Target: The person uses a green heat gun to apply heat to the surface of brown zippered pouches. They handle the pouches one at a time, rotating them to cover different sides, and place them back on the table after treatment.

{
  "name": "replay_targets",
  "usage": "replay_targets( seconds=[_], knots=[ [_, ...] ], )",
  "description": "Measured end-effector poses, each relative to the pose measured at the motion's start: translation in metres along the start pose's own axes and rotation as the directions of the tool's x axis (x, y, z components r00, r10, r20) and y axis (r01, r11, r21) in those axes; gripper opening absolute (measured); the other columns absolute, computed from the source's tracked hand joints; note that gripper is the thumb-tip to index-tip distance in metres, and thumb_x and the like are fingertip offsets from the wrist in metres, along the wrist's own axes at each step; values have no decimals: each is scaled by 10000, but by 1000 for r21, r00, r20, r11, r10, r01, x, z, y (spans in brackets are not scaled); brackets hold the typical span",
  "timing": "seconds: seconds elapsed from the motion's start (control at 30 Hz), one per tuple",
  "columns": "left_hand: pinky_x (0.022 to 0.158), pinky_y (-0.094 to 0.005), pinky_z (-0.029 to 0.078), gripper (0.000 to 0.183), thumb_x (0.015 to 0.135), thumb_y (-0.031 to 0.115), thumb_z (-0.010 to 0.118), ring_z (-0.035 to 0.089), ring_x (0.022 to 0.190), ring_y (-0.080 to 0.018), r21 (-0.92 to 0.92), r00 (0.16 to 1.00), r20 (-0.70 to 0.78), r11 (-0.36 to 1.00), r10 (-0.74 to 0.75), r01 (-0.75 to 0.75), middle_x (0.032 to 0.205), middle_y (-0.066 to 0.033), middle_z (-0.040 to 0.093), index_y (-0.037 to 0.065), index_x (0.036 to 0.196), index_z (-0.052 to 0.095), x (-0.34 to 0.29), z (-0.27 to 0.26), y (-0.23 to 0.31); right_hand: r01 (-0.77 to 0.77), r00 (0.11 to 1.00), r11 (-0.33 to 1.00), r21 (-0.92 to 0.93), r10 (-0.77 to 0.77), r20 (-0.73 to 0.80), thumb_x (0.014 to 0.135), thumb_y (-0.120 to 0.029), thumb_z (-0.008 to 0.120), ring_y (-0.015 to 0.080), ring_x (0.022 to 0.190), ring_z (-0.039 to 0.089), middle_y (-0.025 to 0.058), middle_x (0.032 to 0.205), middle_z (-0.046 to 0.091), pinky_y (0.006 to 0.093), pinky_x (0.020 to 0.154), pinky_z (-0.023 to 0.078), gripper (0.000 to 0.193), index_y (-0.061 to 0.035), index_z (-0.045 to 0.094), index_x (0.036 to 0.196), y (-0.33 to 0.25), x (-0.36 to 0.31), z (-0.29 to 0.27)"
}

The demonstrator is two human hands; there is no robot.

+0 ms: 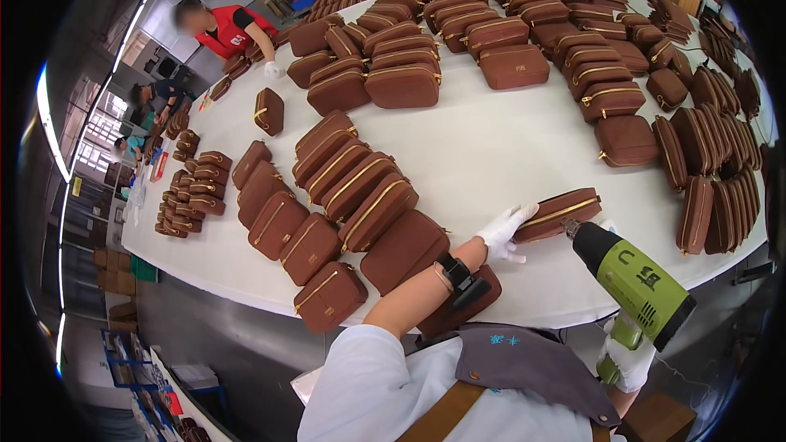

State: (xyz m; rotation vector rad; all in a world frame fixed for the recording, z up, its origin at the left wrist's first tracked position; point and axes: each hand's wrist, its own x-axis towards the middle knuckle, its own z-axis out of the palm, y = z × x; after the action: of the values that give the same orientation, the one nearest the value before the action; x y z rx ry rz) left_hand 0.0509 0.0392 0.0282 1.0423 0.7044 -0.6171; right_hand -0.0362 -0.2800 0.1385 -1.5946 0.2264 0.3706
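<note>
A brown zippered leather bag [550, 221] stands on the white tabletop with its gold zipper facing up. My gloved left hand [506, 236] grips its left end, thumb over the top edge. In my gloved right hand [629, 358] is a green and black heat gun [634, 278], held by its handle. The metal nozzle of the gun points at the zipper side of the bag, close to it. Another brown bag [463, 303] lies partly hidden under my left forearm.
Rows of matching bags [360, 180] stand to the left of my arm. More bags [508, 24] crowd the far side, with stacked ones [720, 205] at the right edge. Across the white table [483, 147] a person in a red vest [229, 29] handles bags.
</note>
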Motion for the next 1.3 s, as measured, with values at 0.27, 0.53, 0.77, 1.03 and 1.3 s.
replay_targets(
  seconds=[0.27,0.53,0.77,1.03,1.3],
  knots=[
    [1005,-530,459,486,916,386,670,499,1215,-319,-348,993,22,932,114,-99,1311,-98,494,122,1283,492,47,-5,-16,29,1000,998,-59,-29,4,681,110,601,146,562,586,113,865,626,274,478,491,450,37,544,1121,2,1,-1],
    [925,-497,477,365,934,305,622,548,1114,-284,-349,972,-81,907,221,-235,1273,-83,521,149,1242,503,55,-3,-7,5,1000,1000,5,-5,-9,679,111,602,140,556,584,120,870,624,271,470,489,456,45,539,1126,1,-1,-2],
    [932,-569,481,687,885,265,700,510,1224,-320,-240,991,-133,969,30,-61,1346,-127,489,127,1444,325,45,14,2,-13,999,1000,-4,13,37,680,106,611,149,589,595,122,873,627,276,490,497,463,43,541,1133,1,-2,-2],
    [999,-539,473,1051,813,119,778,448,1329,-325,-154,937,-164,930,309,-333,1495,-208,365,80,1563,43,48,13,-7,2,1000,1000,-8,-2,9,689,104,617,147,597,597,116,885,628,272,495,496,463,32,546,1141,0,-6,-1],
    [1019,-390,444,559,912,223,645,491,1269,-238,-228,906,-231,886,354,-404,1386,-103,528,76,1420,463,67,-45,-14,63,998,976,-206,-61,16,705,74,654,136,681,609,77,916,651,266,554,502,423,6,597,1119,5,-6,2]
  ],
)
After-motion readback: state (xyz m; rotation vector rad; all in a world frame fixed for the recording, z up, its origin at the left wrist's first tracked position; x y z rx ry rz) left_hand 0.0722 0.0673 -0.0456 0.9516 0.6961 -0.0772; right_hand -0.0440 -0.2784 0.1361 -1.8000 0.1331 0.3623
